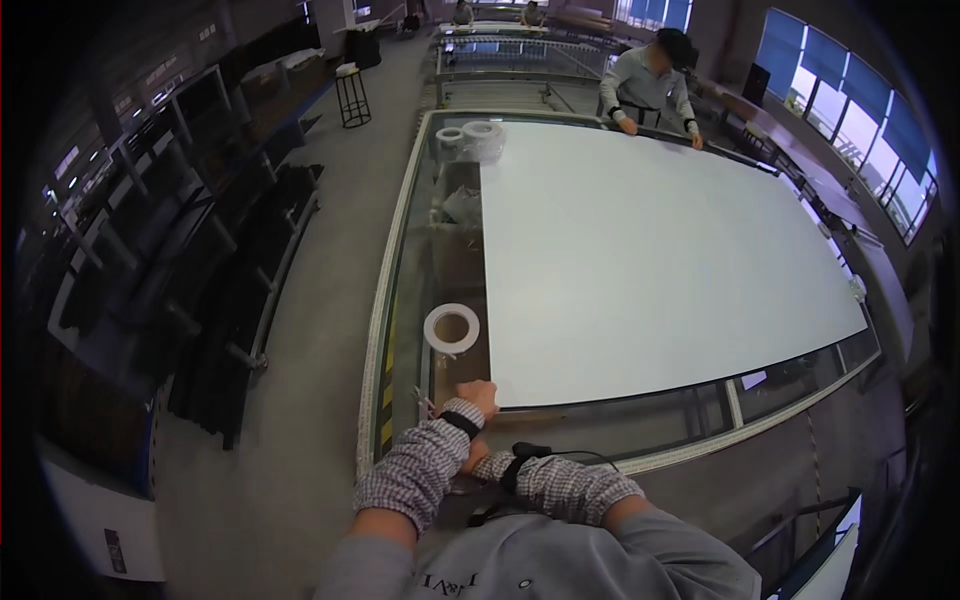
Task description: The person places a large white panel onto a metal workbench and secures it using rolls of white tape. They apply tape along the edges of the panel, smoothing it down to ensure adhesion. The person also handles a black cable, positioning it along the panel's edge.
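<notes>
Panel (650,260): left hand (479,395) curled at its near-left corner, right hand (475,458) outside it, opening unclear; we cannot tell either's hold. Uneven pulling could skew it.

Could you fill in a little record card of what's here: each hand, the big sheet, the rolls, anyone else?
Left hand: at the near left corner of the white panel; grip unclear
Right hand: below the left, partly hidden by its sleeve
White panel: flat on a long table
Tape-like roll: lying left of the panel
Co-worker: at the far edge, both hands near it
</notes>
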Tool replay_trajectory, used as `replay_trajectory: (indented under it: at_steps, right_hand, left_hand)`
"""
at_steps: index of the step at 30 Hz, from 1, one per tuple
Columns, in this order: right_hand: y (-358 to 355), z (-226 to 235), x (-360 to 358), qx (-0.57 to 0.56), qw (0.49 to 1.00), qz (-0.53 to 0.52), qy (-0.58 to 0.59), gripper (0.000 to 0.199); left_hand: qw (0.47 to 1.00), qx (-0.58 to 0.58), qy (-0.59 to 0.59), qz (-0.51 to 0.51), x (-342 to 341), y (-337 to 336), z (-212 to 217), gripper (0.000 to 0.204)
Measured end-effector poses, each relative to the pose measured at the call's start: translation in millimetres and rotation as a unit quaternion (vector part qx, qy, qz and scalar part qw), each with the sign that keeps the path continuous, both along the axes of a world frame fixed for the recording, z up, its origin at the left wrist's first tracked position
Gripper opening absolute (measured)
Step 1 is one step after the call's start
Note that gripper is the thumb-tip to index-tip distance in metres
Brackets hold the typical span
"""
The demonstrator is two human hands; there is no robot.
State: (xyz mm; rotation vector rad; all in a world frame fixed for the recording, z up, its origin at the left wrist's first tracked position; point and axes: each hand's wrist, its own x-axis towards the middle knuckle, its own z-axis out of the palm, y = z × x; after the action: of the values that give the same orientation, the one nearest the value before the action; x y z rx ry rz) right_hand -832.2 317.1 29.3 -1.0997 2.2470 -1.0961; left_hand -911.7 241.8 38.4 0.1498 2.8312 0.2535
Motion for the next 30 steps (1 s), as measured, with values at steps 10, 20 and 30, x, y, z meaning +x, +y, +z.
replay_trajectory:
  at_steps: [10,20,30]
  right_hand:
    - [35.4,-12.3,20.9,0.058,0.939,0.099,0.325,0.032]
    - [107.0,23.6,42.5,0.141,0.983,-0.118,0.026,0.020]
    - [143.7,41.2,31.1,-0.130,0.952,-0.207,-0.184,0.025]
  left_hand:
    - [1.000,-0.010,-0.028,0.011,-2.4,2.1,1.6,0.030]
    - [0.998,0.022,-0.042,0.030,4.6,-13.4,10.3,0.026]
    - [0.996,0.071,0.052,0.000,10.6,-18.5,12.6,0.022]
